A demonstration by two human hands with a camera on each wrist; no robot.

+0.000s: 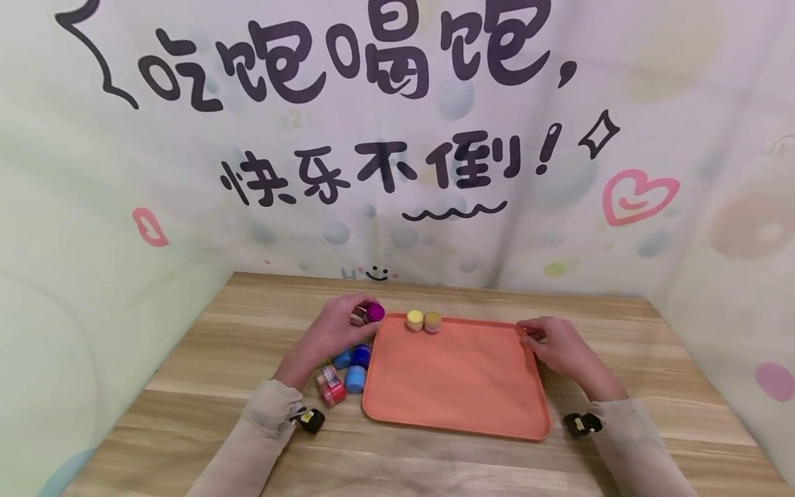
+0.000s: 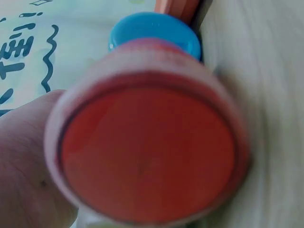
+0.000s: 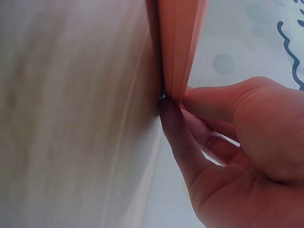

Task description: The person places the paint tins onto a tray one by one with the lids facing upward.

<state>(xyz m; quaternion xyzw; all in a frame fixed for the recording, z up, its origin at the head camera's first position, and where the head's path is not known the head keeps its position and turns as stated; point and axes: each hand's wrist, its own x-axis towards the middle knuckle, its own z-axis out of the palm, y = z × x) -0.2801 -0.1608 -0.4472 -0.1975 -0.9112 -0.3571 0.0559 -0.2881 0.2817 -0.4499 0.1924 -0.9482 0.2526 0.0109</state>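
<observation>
At the far left corner of the orange tray (image 1: 456,379), my left hand (image 1: 341,324) grips a small jar with a purple lid (image 1: 375,312). My right hand (image 1: 555,345) pinches the tray's far right corner. In the right wrist view, the thumb and fingers (image 3: 176,130) close on the tray's rim (image 3: 178,52). Two small jars, one yellow-lidded (image 1: 415,319) and one tan-lidded (image 1: 432,320), stand side by side at the tray's far edge. A red jar end (image 2: 147,156) fills most of the left wrist view, hiding the held jar there.
Left of the tray, below my left forearm, several jars cluster on the wooden table (image 1: 205,369): a dark blue one (image 1: 361,355), a light blue one (image 1: 355,379) and a red one (image 1: 333,394) among them. A printed cloth wall (image 1: 385,235) rises behind the table.
</observation>
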